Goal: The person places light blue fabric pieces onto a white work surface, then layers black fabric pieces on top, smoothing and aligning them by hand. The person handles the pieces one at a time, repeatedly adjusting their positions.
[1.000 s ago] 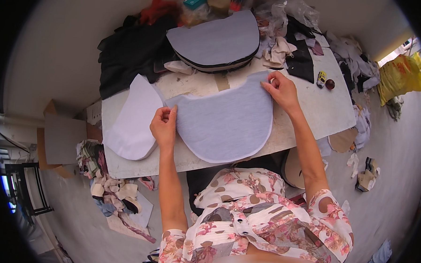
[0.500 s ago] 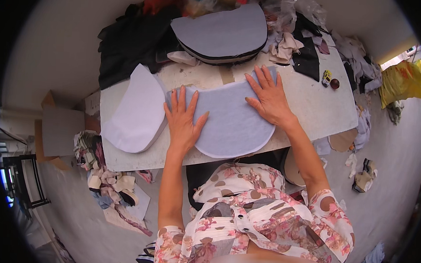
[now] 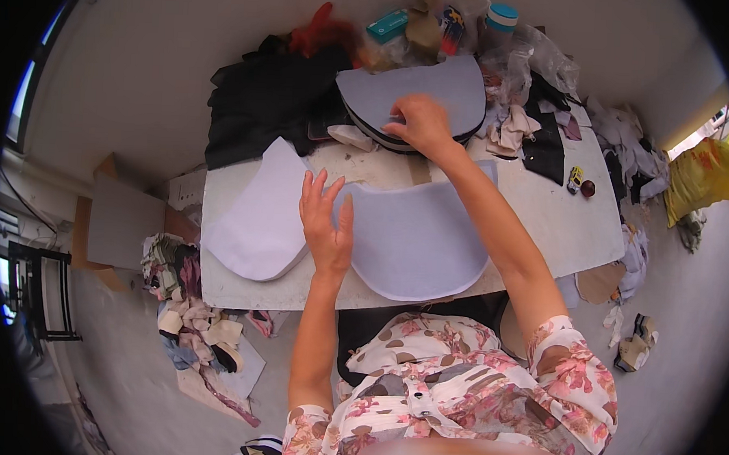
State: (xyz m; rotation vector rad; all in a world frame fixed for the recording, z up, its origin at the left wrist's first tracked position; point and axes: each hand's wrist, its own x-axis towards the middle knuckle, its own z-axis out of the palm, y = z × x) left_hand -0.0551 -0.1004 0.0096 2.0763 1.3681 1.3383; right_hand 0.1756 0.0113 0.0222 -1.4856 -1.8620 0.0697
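Observation:
A pale blue-grey curved piece of sheet [image 3: 417,242] with a white rim lies flat near the table's front edge. My left hand [image 3: 326,230] is open at its left end, fingers up and apart; I cannot tell whether it touches. My right hand [image 3: 424,126] is over the front part of a far stack of curved grey pieces [image 3: 444,85] with dark layers below. Its fingers are bent and partly blurred, and their grip is unclear. Left of my left hand lies a stack of white curved pieces [image 3: 259,215].
Black cloth [image 3: 272,101] covers the table's far left. Scraps [image 3: 511,132], clear plastic and a blue-lidded jar [image 3: 501,18] crowd the back right. A small yellow toy car [image 3: 575,180] and a dark ball [image 3: 587,188] sit at right. Fabric heaps [image 3: 205,330] lie on the floor.
My right hand has left the near blue-grey piece and moved forward to the far stack. My left hand has lifted from lying flat to a more upright pose. The view has shifted.

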